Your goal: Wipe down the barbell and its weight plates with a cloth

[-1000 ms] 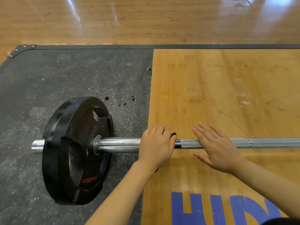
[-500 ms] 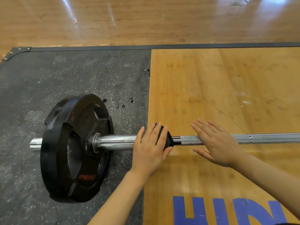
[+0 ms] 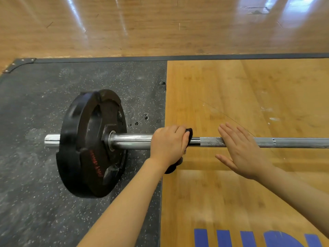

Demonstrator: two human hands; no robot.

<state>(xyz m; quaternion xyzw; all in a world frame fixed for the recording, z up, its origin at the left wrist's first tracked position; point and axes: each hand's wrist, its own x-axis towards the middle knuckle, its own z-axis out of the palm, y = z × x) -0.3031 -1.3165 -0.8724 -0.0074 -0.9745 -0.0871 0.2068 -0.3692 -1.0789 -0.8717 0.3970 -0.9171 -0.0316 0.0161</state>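
1. Curled around the barbell (image 3: pixel 135 141), the left hand (image 3: pixel 168 144) grips a black cloth (image 3: pixel 189 134) against the smooth chrome sleeve, just where the sleeve meets the thinner shaft.
2. Bits of the cloth show past the fingertips and below the wrist; the rest is hidden under the hand.
3. Flat and unclenched, the right hand (image 3: pixel 243 151) rests with straight fingers on the shaft, near the left hand but not touching it, thumb spread toward the person.
4. Running left to right across the view, the barbell lies low over the lifting platform, its right end out of frame.
5. Black weight plates (image 3: pixel 89 143) sit on the sleeve to the left of the cloth, standing on the speckled black rubber mat (image 3: pixel 35 104); red lettering on the inner face is too blurred to read.
6. Under both hands lies the platform's wooden panel (image 3: pixel 249 86), with blue letters (image 3: pixel 249 237) at its near edge.
7. Beyond the platform lies glossy wooden flooring (image 3: pixel 160 24).
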